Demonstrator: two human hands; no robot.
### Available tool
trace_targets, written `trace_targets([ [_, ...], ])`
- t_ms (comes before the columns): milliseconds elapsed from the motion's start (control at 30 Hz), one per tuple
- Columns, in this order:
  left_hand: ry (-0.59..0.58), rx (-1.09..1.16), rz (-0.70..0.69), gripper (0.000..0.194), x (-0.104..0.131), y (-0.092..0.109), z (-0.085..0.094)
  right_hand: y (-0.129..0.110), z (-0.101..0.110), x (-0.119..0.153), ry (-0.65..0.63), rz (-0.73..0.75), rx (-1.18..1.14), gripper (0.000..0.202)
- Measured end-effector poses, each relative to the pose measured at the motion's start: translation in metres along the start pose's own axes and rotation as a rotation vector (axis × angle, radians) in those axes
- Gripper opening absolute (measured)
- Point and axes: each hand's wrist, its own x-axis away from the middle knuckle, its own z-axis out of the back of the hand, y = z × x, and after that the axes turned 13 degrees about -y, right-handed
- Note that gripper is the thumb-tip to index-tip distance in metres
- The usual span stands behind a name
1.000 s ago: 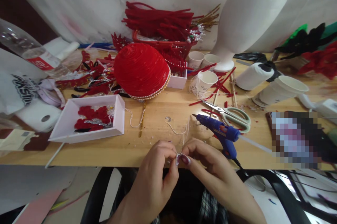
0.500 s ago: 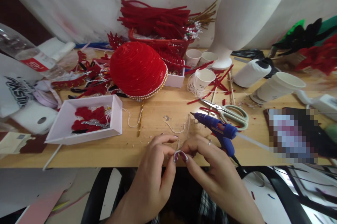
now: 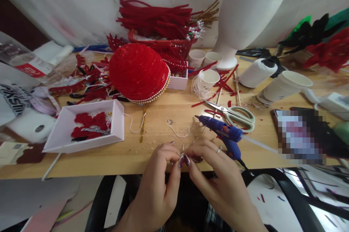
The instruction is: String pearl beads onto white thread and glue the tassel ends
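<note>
At the table's front edge, my left hand and my right hand meet, thumbs and fingertips pinched together. Between the tips is something small and whitish, mostly hidden, with a short pale end poking up. A blue glue gun lies just beyond my right hand, its nozzle to the left. Behind it are scissors with pale green handles. A white cord curls on the wood in front of my fingers. Farther back sits a red dome edged with pearls and gold.
A white tray with red pieces is at the left. Paper cups, a thread spool and a white head form stand behind. A red basket holds red stems. A phone lies right.
The view has shifted slightly. My hands stay pinched together, thumbs a little closer, and the pale strand above them shows shorter than before.
</note>
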Motion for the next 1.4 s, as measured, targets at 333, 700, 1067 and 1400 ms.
trace_targets([
  [333, 0.024, 0.55, 0.246, 0.01, 0.002, 0.004, -0.003, 0.018, -0.011, 0.001, -0.027, 0.028, -0.337, 0.012],
  [700, 0.002, 0.479, 0.353, 0.015, 0.0, 0.004, -0.004, 0.018, -0.008, -0.004, -0.105, -0.188, -0.869, 0.008],
  [1067, 0.178, -0.288, -0.013, 0.019, -0.003, 0.001, 0.003, 0.019, -0.014, -0.005, -0.066, -0.313, -1.0, 0.023],
  [1400, 0.165, -0.293, 0.019, 0.019, -0.005, 0.006, 0.004, 0.015, -0.02, -0.001, 0.117, -0.227, -0.743, 0.009],
])
